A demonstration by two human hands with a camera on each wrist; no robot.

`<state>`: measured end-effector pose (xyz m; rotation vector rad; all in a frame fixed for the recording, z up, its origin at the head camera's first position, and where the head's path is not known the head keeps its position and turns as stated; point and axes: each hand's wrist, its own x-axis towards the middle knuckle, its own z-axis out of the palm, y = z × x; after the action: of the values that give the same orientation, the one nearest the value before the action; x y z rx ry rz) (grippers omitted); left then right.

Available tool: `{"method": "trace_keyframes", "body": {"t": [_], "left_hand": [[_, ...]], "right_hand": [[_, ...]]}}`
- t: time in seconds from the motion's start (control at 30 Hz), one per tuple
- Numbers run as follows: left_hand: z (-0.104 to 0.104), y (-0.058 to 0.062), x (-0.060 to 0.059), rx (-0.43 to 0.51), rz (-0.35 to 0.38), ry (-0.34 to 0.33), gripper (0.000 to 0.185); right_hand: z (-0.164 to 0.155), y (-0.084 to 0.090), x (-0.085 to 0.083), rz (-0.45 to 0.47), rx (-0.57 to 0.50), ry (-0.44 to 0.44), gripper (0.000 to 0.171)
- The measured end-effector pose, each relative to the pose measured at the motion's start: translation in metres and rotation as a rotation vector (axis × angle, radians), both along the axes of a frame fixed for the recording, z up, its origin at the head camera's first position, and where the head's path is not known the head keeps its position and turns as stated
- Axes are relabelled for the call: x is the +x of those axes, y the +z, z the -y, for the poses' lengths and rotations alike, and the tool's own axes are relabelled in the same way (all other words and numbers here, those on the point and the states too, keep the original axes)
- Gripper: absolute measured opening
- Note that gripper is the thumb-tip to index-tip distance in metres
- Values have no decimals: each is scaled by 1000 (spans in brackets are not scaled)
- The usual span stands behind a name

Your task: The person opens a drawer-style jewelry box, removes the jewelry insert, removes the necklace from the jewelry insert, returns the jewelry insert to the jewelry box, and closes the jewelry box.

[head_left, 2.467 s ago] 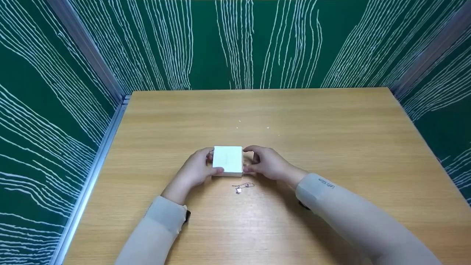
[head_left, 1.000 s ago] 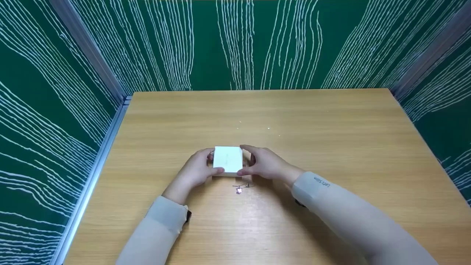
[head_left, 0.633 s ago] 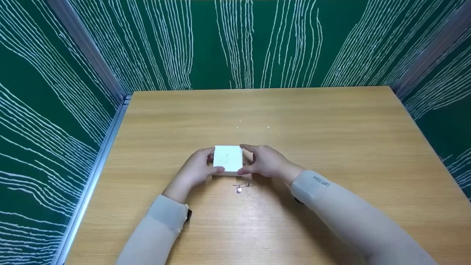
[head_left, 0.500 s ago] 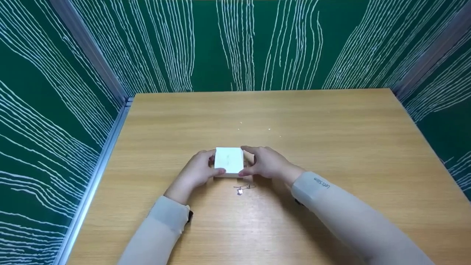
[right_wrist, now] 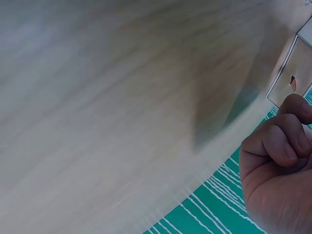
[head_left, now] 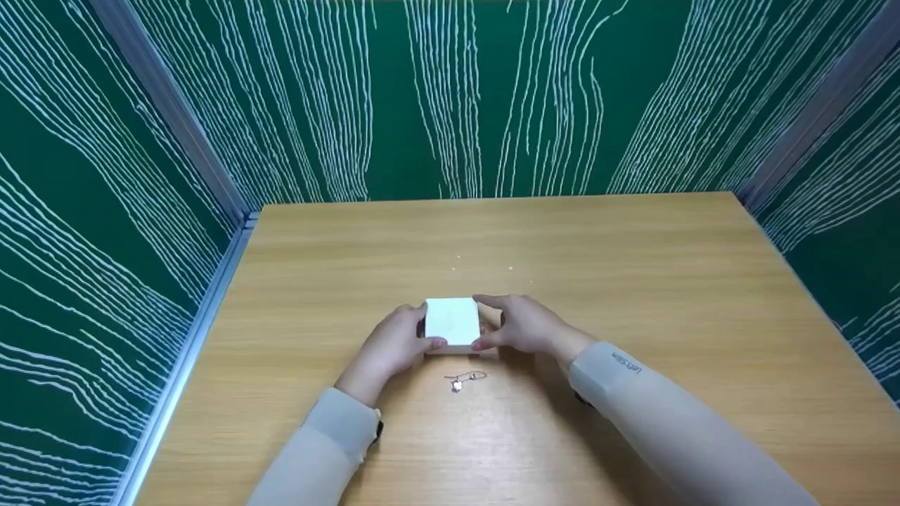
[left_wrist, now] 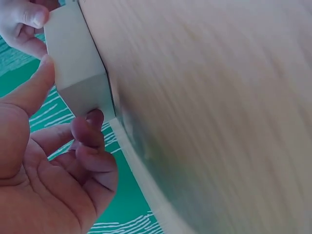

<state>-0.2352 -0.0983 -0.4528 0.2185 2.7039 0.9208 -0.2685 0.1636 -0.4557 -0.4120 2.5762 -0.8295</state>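
A small square white box (head_left: 452,322) sits on the wooden table between both hands. My left hand (head_left: 395,343) grips its left side, with the thumb at the front left corner. In the left wrist view, the left thumb (left_wrist: 36,87) is at the box's upper edge and a curled fingertip meets its end face. My right hand (head_left: 526,327) holds the right side, thumb at the front corner and index finger at the back one. A small torn-looking notch shows in the box's side (right_wrist: 291,73) in the right wrist view. Just in front lies a thin chain with a shiny charm (head_left: 458,385).
The wooden table (head_left: 633,281) runs back to a green wall (head_left: 394,105) with white wavy lines. Metal frame posts (head_left: 165,105) stand at the corners. Several tiny white specks (head_left: 510,268) lie on the table behind the box.
My right thumb and index finger have moved in onto the box's right corners. Box and hands have shifted slightly right relative to the chain. The head view has tilted up a little.
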Motion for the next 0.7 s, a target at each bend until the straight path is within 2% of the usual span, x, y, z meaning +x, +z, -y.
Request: {"method": "trace_keyframes", "body": {"t": [0.17,0.4,0.53,0.7], "left_hand": [[-6,-1,-1,-10,-27,27,80],[-16,2,-1,-20,-57,63,33],[-21,3,-1,-28,-63,51,27],[-28,4,-3,-46,-71,47,29]], "right_hand": [[-7,0,-1,24,-3,-28,105],[-14,0,-3,43,-20,-62,105],[-19,1,-4,43,-20,-56,105],[-25,3,-5,69,-29,-70,104]]}}
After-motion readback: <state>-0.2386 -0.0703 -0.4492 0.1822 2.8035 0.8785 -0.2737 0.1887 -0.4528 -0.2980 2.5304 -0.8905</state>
